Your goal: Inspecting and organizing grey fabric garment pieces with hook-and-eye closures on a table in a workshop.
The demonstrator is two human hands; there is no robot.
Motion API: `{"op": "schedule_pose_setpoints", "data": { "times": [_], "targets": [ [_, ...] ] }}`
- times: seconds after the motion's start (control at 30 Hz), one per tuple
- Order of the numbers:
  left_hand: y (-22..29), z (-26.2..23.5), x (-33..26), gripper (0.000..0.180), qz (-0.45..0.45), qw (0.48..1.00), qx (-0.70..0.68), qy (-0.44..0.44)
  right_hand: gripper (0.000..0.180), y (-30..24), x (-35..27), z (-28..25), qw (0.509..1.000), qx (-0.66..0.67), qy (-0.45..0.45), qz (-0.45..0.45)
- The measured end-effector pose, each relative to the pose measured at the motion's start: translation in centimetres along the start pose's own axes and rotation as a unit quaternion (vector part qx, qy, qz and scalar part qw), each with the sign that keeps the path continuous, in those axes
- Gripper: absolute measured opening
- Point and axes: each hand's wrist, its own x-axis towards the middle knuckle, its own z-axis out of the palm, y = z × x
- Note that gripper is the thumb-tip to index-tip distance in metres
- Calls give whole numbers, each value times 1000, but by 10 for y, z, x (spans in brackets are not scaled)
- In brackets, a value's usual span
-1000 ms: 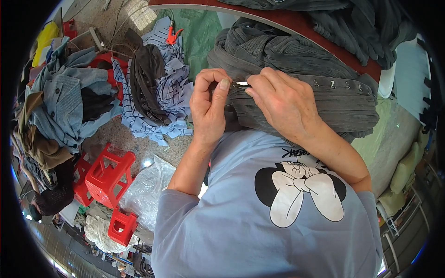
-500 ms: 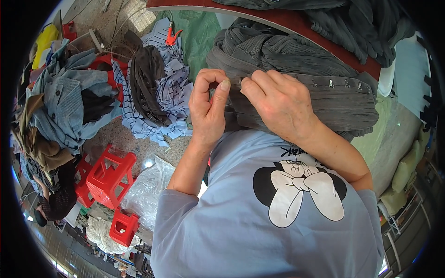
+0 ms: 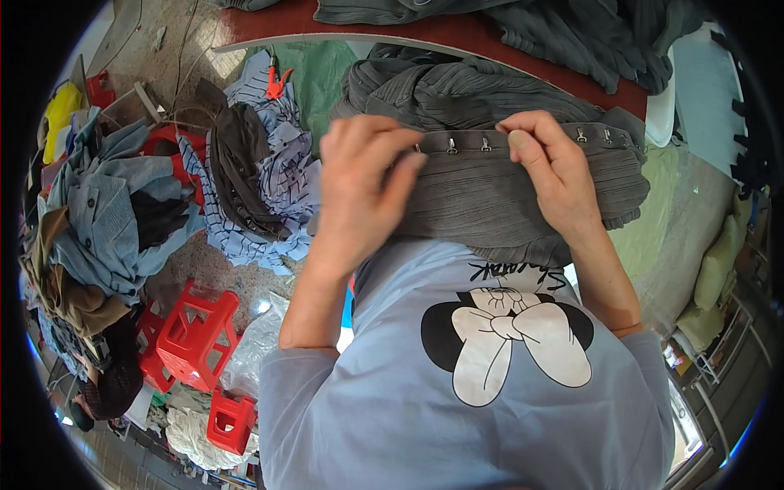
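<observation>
A dark grey ribbed garment [image 3: 482, 192] lies bunched across my lap. Along its upper edge runs a band [image 3: 469, 140] with several small metal hooks. My right hand [image 3: 559, 171] pinches this band between thumb and bent index finger, with hooks showing on both sides of the grip. At the band's left end is my left hand [image 3: 359, 188], blurred by motion. Its thumb stands apart from the curled fingers, and the fingertips are close to a hook. Whether they touch the cloth is hard to make out.
Beyond the garment, a dark red tabletop [image 3: 286, 24] carries more grey clothing [image 3: 563, 37]. To the left lie a striped blue cloth [image 3: 282, 151] with an orange-red air gun [image 3: 276, 84] above it, a heap of clothes [image 3: 106, 196] and red stools [image 3: 196, 339]. A person's arm shows at far left.
My hands have moved apart: the right went right along the band, and the left has lost its pinch. More hooks now show between them. The whole view has shifted slightly.
</observation>
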Motion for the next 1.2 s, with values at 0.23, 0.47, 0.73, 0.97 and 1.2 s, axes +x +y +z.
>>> {"op": "schedule_pose_setpoints", "data": {
  "times": [0.23, 0.47, 0.73, 0.97, 1.2],
  "targets": [
    [-5, 28, 6, 15, 80, 994, 66, -25, 18, -2, -5, 5, 996, -84, 8, -31],
    [7, 19, 20, 18, -26, 996, -70, -56, 17, 3, -8, 8, 997, -60, 24, -29],
    [14, 39, 26, 11, 37, 991, 43, -120, 17, 0, -9, 3, 996, -69, 33, -46],
    [5, 35, 23, 11, -102, 979, -130, -121, 18, 0, -14, 3, 978, -200, 10, -65],
    [8, 36, 25, 11, -29, 989, -45, -141, 19, 0, -15, 4, 973, -220, 33, -61]
  ]
}}
